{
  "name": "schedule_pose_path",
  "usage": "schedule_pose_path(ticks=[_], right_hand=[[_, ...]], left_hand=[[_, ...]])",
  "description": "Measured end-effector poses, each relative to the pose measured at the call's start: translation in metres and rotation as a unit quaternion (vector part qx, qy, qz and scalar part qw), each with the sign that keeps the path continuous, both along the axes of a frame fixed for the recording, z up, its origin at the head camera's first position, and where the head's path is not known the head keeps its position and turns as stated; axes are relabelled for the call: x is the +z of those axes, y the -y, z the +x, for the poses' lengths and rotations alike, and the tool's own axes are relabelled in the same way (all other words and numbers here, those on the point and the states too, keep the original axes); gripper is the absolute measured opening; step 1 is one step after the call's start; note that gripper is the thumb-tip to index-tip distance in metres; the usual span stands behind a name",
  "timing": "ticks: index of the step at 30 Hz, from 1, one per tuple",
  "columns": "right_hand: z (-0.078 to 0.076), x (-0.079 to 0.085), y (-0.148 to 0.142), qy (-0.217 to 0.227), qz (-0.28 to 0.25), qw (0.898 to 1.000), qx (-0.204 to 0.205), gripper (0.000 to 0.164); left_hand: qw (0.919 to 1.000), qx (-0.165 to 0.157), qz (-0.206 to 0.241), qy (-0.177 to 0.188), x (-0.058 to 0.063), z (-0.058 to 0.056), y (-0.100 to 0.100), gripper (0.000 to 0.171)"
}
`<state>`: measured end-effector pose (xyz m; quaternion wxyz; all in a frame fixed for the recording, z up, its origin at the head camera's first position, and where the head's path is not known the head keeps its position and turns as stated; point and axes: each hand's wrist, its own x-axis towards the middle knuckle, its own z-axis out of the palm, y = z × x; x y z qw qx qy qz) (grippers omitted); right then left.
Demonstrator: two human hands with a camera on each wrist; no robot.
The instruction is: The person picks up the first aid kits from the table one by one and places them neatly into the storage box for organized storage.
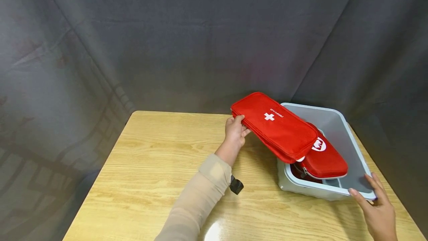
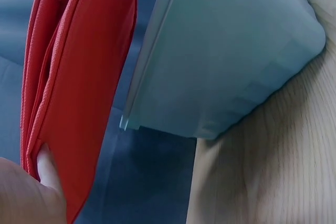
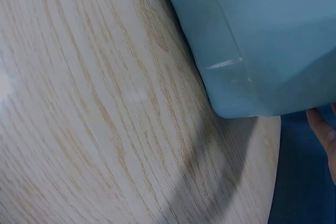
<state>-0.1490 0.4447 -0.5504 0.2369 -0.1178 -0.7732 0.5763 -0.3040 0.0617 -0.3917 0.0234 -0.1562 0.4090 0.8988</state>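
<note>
My left hand (image 1: 235, 131) grips a red first aid pouch (image 1: 277, 129) by its near-left edge, thumb on top. In the left wrist view, the thumb of that hand (image 2: 31, 195) presses on the side of the pouch (image 2: 79, 93). The pouch is tilted, and its right end overlaps the grey plastic bin (image 1: 356, 148). Within the bin, a red zippered case (image 1: 326, 161) with a white emblem leans slantwise, partly hidden under the pouch. My right hand (image 1: 379, 207) rests its spread thumb and fingers on the bin's near right corner.
The bin stands on the right of a wooden table (image 1: 150, 166). Behind the table hangs a dark grey curtain (image 1: 200, 47), also along both sides. A small black block (image 1: 236, 185) shows beside the left sleeve.
</note>
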Motion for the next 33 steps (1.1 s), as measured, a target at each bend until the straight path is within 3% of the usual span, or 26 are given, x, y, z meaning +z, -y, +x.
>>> schedule_pose_path(ticks=[14,33], right_hand=[[0.000,-0.002,-0.001,-0.024,-0.041,0.999,0.003,0.064],[-0.002,0.000,0.002,0.006,-0.007,1.000,-0.013,0.066]], left_hand=[[0.9997,-0.022,-0.014,0.003,0.001,0.005,-0.020,0.013],[0.9995,-0.023,-0.014,0.013,0.002,0.013,-0.046,0.015]])
